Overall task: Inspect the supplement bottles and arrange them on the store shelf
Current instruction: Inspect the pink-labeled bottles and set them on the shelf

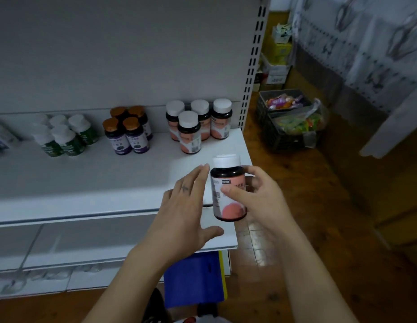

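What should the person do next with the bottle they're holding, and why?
Probably set the held bottle down on the shelf, just right of the front pink-label bottle. The right hand grips it, its pink label and white cap match that bottle, and the spot beside it looks bare.

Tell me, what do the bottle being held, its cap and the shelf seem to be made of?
The bottle in the right hand looks like dark, glossy plastic or perhaps glass, going by the sheen on its shoulder. Its cap seems to be white matte plastic. The shelf is probably painted metal: smooth, white, thin-edged.
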Available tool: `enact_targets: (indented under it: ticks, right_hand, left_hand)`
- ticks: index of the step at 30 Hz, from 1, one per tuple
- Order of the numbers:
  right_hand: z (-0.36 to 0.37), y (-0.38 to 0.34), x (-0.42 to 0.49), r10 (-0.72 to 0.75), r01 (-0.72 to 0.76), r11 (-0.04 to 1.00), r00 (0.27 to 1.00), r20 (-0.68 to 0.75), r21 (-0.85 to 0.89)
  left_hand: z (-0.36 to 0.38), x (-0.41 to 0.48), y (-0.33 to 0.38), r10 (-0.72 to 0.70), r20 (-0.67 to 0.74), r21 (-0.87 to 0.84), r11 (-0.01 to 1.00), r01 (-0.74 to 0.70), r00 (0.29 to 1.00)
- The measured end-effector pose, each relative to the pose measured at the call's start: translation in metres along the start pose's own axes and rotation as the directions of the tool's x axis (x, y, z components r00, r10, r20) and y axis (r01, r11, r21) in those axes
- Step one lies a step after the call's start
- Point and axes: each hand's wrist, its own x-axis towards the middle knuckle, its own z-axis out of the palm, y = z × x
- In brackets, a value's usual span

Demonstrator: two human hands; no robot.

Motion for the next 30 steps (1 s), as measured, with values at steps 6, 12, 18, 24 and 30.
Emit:
enact_targets:
  ticks: [6, 12, 18, 24, 30]
  right_hand:
    - [-0.014, -0.022, -0.021, -0.03, 0.018, 0.99, 0.996, 0.081, 0.14]
    - [-0.011, -0.034, -0.028, -0.054, 0.017, 0.975, 0.985, 0.162, 0.222]
    - [0.001, -0.036, -0.026, -0.084, -0.025, 0.953, 0.936, 0.343, 0.301]
    - [0.014, -0.032, -0.017, -0.1, -0.136, 0.884, 0.88, 0.465, 0.447]
    - [0.017, -0.028, -0.015, -0.109, -0.214, 0.833, 0.841, 0.53, 0.51]
  left_hand:
    - [-0.02, -0.002, 0.016, 0.103, -0.061, -0.068, 0.992, -0.107, 0.993]
    - [-0.04, -0.009, 0.02, 0.193, -0.131, -0.183, 0.959, -0.215, 0.972]
    - [-0.053, -0.016, 0.01, 0.16, -0.156, -0.323, 0.924, -0.203, 0.975]
    - [-0.061, -0.022, 0.006, 0.169, -0.144, -0.31, 0.928, -0.207, 0.975]
    - [-0.061, -0.023, 0.0, 0.124, -0.094, -0.275, 0.95, -0.146, 0.988]
